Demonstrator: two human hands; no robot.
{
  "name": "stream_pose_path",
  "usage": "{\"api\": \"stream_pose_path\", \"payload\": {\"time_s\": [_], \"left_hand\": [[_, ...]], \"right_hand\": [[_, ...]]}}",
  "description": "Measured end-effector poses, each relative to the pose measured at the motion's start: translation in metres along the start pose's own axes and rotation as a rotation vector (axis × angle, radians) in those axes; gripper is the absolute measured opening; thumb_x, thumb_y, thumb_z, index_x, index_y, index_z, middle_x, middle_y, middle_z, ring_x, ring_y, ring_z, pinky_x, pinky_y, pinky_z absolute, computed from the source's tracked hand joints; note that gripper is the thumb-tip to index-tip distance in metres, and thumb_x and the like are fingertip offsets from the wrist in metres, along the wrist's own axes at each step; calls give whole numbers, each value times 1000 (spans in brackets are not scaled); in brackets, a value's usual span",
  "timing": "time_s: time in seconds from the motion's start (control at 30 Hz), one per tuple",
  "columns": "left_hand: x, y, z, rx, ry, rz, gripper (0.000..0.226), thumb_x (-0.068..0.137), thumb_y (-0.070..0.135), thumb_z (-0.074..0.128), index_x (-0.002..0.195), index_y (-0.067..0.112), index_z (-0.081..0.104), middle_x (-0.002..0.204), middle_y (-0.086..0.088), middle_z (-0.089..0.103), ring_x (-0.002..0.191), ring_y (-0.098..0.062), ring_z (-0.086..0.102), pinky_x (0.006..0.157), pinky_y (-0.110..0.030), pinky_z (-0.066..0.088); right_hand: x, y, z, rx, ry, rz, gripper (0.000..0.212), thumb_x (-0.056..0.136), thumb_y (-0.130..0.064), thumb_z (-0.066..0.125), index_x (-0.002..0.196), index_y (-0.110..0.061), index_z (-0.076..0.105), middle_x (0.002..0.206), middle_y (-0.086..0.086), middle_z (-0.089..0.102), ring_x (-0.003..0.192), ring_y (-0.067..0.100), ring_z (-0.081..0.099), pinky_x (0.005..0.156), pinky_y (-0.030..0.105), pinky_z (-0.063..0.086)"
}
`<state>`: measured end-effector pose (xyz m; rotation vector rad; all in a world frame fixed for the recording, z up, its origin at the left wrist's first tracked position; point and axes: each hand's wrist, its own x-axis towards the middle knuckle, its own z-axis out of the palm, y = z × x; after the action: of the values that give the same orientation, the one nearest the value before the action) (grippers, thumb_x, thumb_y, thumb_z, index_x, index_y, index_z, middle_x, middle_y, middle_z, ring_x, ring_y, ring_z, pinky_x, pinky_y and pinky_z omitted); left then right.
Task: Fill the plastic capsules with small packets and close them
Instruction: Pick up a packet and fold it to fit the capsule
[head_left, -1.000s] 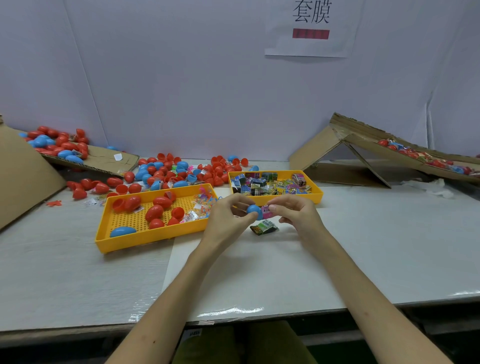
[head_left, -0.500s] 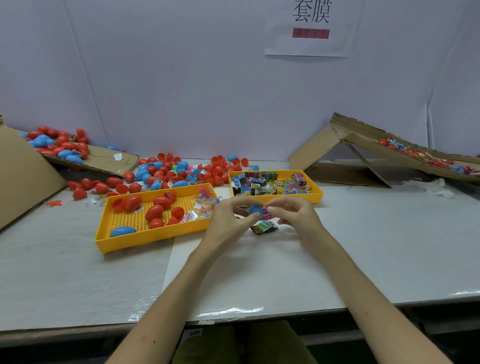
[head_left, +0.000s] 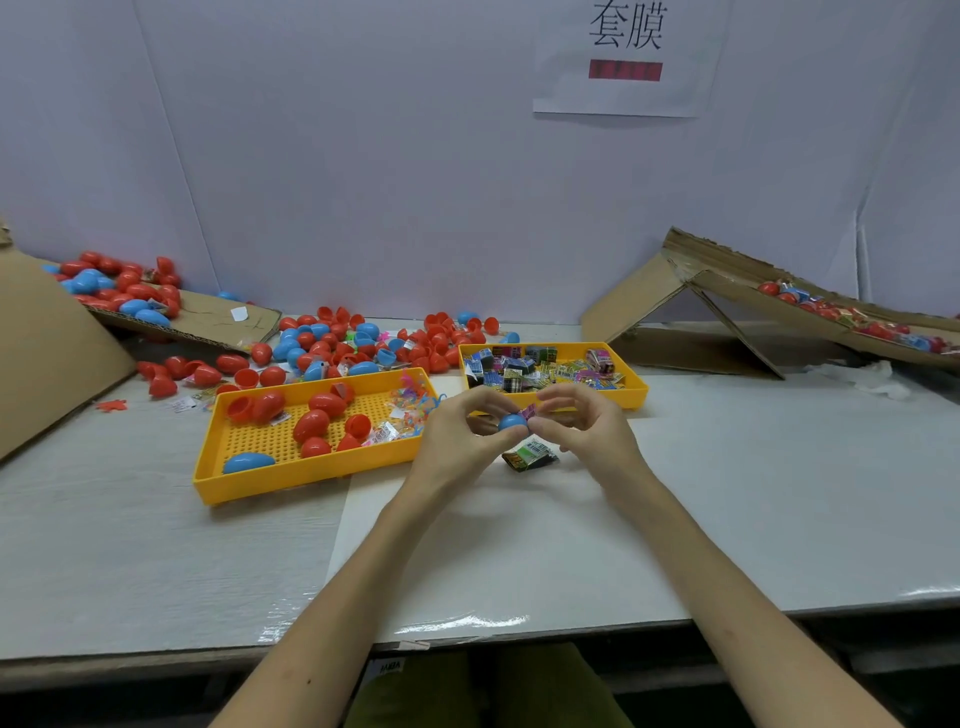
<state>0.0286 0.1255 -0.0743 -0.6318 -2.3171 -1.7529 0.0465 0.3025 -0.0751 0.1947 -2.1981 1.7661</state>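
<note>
The left hand (head_left: 457, 436) holds a blue capsule half (head_left: 511, 422) above the middle of the table (head_left: 779, 493), its grip clamped round the shell with curled fingers and thumb. The right hand (head_left: 587, 431) meets it from the other side, its grip pinched on a small packet (head_left: 531, 412) whose pink end sticks out of the shell's open mouth. The step in hand looks like stuffing, with the capsule not yet closed. No mating half is in either hand. The nearest spare ones lie in the left yellow tray (head_left: 306, 478), near the table's left side, and in the loose heap of capsule halves (head_left: 363, 345) along the far edge. A second packet (head_left: 530, 453) lies on the table just below the hands, apart from both, and the right yellow tray (head_left: 636, 387) just behind them holds the packet stock. The main risk is that the packet stays proud of the rim. If a corner is caught between the halves, they will probably not snap together, or will spring apart. Pushing too hard with the right fingertips could twist the smooth shell out of the left grip, and it would roll on the table. Whether the packet on the table belongs in this same capsule cannot be told, and forgetting it would leave the capsule short.
</note>
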Motion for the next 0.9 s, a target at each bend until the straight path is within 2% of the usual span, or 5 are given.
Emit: {"api": "stream_pose_path", "payload": {"time_s": [0.13, 0.27, 0.4, 0.57, 0.9], "left_hand": [[1, 1, -1, -107, 41, -74, 17, 81, 20, 83, 92, 15, 71, 92, -2, 72, 74, -18, 74, 70, -28, 61], [2, 3, -3, -251, 78, -134, 21, 81, 18, 83, 95, 10, 71, 94, -4, 70, 75, -17, 74, 67, -25, 60], [2, 4, -6, -366, 95, -168, 21, 80, 14, 82, 95, 4, 70, 98, -9, 68, 80, -19, 75, 67, -24, 59], [1, 7, -8, -493, 75, -202, 19, 79, 12, 81, 92, 4, 69, 102, -17, 69, 83, -27, 76, 67, -26, 60], [-2, 11, -4, -617, 22, -249, 21, 83, 10, 77, 97, 0, 65, 103, -23, 71, 88, -28, 75, 74, -30, 60]], "right_hand": [[-4, 5, 7, -264, 189, -268, 17, 82, -19, 81, 75, -16, 66, 69, -7, 64, 59, 6, 58, 53, 16, 42], [-7, 8, 16, -348, 196, -447, 8, 83, -16, 80, 87, -11, 74, 76, -5, 70, 60, 6, 61, 50, 15, 43], [-11, 8, 20, -403, 205, -516, 33, 74, -21, 88, 103, -11, 74, 92, -2, 73, 59, 3, 63, 51, 15, 45], [-15, 4, 24, -461, 226, -584, 46, 71, -25, 90, 110, -10, 70, 101, 1, 72, 61, 7, 65, 57, 22, 51], [-14, 8, 26, -520, 310, -618, 34, 75, -8, 85, 106, -3, 72, 91, 6, 74, 67, 3, 60, 65, 0, 41]]}}
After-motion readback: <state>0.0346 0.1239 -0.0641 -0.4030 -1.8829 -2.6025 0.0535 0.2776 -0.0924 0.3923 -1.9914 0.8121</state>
